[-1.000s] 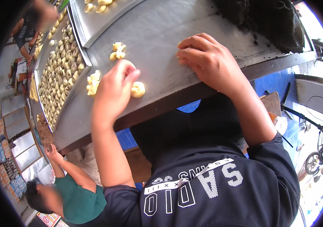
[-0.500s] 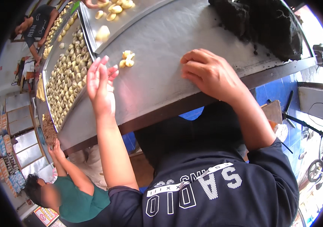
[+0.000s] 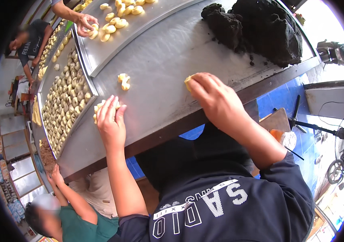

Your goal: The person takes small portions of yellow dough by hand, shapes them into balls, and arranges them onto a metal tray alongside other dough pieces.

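My left hand (image 3: 110, 119) is curled over a cluster of pale yellow dough pieces (image 3: 98, 109) on the steel table (image 3: 155, 80). My right hand (image 3: 214, 97), farther right, has its fingers closed on a yellow dough piece (image 3: 188, 83), partly hidden by them. Between and beyond my hands lies another small dough cluster (image 3: 124, 82). A large black, crumbly mass (image 3: 272, 32) sits at the table's far right.
Left, a tray (image 3: 92, 97) holds many speckled balls; behind, another tray (image 3: 133, 30) holds yellow ones, with a co-worker's hand (image 3: 86, 25) on some. Co-workers (image 3: 83, 218) (image 3: 29, 40) work at the left. A black stand (image 3: 321, 129) is at right.
My left hand has turned from raised, fingers spread, to down over the cluster. A blurred yellow ball seen airborne earlier is gone. The co-worker's hand has come farther onto the back tray.
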`<control>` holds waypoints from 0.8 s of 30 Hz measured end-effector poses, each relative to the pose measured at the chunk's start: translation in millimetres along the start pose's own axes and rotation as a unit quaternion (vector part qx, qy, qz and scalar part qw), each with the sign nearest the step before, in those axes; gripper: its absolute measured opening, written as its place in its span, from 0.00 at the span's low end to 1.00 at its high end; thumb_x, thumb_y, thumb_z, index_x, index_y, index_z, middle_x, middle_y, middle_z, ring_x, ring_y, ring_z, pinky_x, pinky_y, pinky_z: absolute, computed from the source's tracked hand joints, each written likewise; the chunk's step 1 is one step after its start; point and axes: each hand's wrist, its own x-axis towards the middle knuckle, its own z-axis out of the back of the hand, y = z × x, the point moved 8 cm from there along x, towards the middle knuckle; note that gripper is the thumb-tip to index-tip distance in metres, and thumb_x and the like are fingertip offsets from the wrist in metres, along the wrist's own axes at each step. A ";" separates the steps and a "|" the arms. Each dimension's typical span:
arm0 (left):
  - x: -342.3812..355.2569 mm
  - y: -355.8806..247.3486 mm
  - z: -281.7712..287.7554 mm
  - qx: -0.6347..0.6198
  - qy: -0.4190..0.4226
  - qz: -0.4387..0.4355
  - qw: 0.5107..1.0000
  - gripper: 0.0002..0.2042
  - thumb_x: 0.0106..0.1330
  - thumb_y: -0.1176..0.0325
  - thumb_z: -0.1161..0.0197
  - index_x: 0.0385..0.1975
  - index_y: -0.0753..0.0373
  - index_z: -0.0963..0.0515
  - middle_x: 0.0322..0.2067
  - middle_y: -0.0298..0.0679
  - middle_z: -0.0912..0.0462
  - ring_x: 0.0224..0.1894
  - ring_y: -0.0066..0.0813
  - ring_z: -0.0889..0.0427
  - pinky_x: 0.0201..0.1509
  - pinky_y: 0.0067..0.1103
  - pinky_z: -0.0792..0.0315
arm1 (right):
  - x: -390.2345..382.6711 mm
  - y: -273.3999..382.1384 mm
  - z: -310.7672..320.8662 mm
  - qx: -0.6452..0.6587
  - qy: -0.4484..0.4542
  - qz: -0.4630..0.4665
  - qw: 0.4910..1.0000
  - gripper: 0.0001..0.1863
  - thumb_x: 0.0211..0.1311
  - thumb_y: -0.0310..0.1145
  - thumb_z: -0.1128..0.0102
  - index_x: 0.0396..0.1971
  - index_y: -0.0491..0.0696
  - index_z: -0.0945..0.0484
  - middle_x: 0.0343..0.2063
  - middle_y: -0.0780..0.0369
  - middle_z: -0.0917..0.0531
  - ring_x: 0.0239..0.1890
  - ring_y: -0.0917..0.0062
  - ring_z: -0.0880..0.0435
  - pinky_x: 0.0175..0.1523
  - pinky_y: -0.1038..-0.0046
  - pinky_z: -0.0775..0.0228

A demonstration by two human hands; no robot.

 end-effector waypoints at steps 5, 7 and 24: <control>-22.9 31.2 -12.0 -0.397 -0.015 0.276 0.875 0.07 0.79 0.78 0.29 0.52 0.69 0.11 0.48 0.43 0.06 0.47 0.30 0.06 0.56 0.27 0.13 | 24.2 1.1 -7.7 0.001 0.041 0.073 0.996 0.14 0.64 0.26 0.34 0.49 0.45 0.16 0.50 0.60 0.15 0.54 0.64 0.14 0.56 0.64 0.12; -31.5 18.4 -12.9 -0.481 -0.004 0.299 0.824 0.06 0.78 0.80 0.28 0.51 0.70 0.11 0.49 0.42 0.08 0.48 0.28 0.07 0.58 0.26 0.13 | 25.9 0.3 -17.6 -0.007 0.039 0.097 0.994 0.09 0.65 0.28 0.31 0.44 0.46 0.14 0.49 0.60 0.14 0.53 0.65 0.14 0.57 0.65 0.13; -31.5 -59.6 21.1 -0.013 0.130 -0.066 0.989 0.16 0.73 0.61 0.23 0.58 0.55 0.08 0.62 0.41 0.09 0.67 0.50 0.18 0.76 0.46 0.29 | 11.4 -2.3 -16.9 0.043 0.016 0.091 0.995 0.10 0.65 0.32 0.29 0.45 0.48 0.13 0.47 0.62 0.13 0.51 0.63 0.14 0.55 0.62 0.15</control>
